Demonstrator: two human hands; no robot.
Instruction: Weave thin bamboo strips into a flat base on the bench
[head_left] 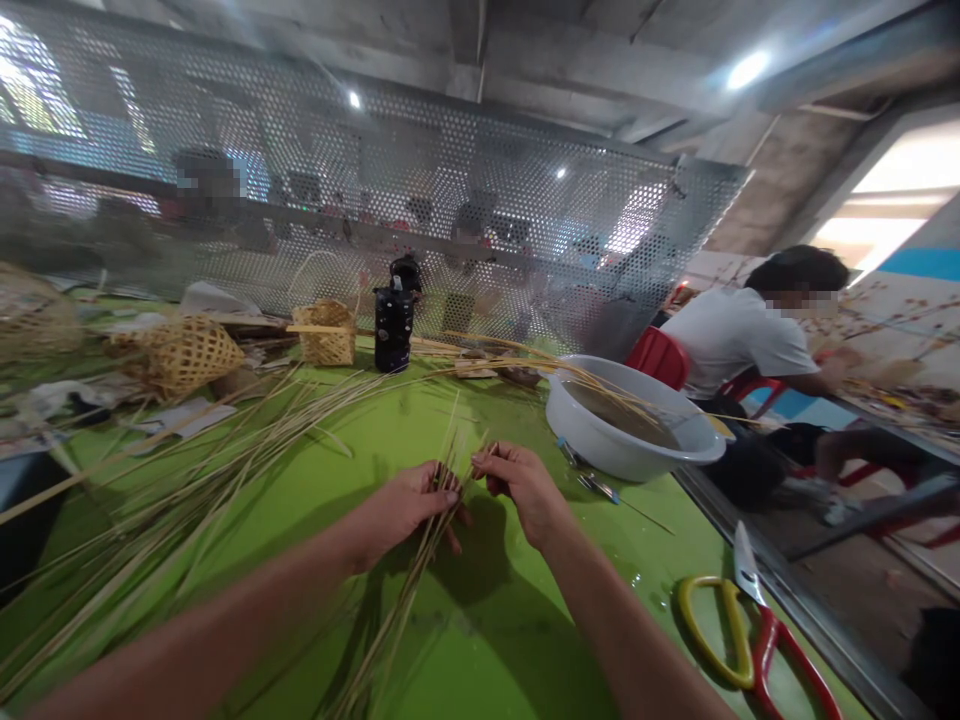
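Observation:
In the head view, a loose bundle of thin bamboo strips [409, 590] runs from the near table edge up through my left hand [409, 505]. That hand is closed around the strips, its thumb lying across them. My right hand [517, 485] is pinched at the strips' upper part, just right of the left hand. Its fingertips seem to grip a strip, though the exact spot is small and partly hidden. More long bamboo strips [255, 440] lie fanned over the green table [540, 620] to the left.
A white basin [630, 455] of water holds strips at the right. Scissors [750, 630] lie near the right edge. Woven baskets [326, 340] and a black bottle [394, 325] stand behind. A perforated metal screen [450, 200] borders the table; a seated person [727, 335] is beyond.

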